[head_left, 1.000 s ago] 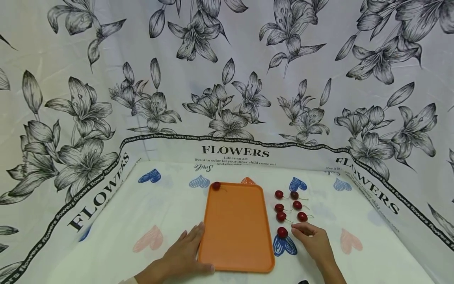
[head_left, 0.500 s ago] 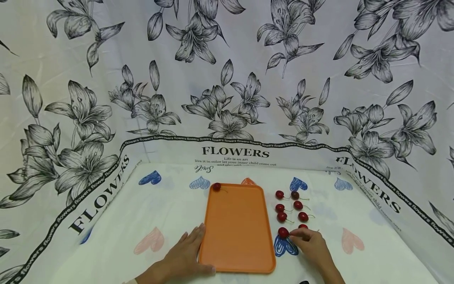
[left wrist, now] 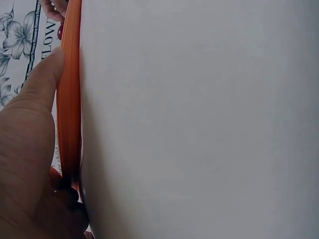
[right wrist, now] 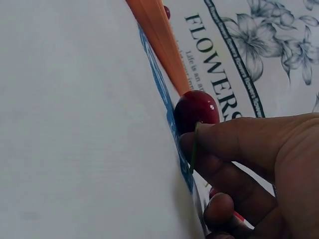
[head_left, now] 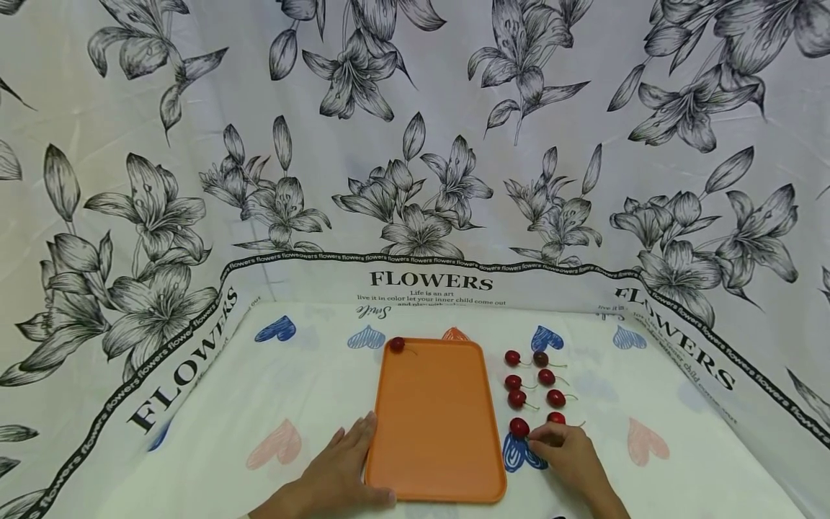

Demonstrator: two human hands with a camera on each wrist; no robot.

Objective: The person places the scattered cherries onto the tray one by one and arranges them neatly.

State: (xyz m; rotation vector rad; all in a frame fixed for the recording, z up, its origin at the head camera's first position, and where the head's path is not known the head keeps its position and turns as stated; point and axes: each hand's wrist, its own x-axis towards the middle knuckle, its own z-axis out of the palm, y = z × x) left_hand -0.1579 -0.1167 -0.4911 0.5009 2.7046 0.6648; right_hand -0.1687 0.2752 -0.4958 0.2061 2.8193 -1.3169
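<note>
My right hand (head_left: 570, 455) pinches the green stem of a dark red cherry (head_left: 519, 427) between thumb and forefinger. In the right wrist view that cherry (right wrist: 197, 112) is just past the fingertips, low over a blue heart print. My left hand (head_left: 338, 465) rests against the near left corner of an orange tray (head_left: 437, 425), its fingers along the left side and its thumb at the front edge. One cherry (head_left: 397, 344) with its stem lies at the tray's far left corner. Partly behind my right hand lies another cherry (head_left: 555, 418).
Several stemmed cherries stand in two rows right of the tray, among them a near-row cherry (head_left: 516, 398) and an outer one (head_left: 555, 398). The white cloth (head_left: 194, 461) bears printed hearts. A flowered curtain (head_left: 415, 144) rises behind and at both sides.
My right hand has moved slightly left and nearer to me, from beside the outer row onto the nearest cherry's stem. An outer-row cherry has come into view behind it. The left hand stays put.
</note>
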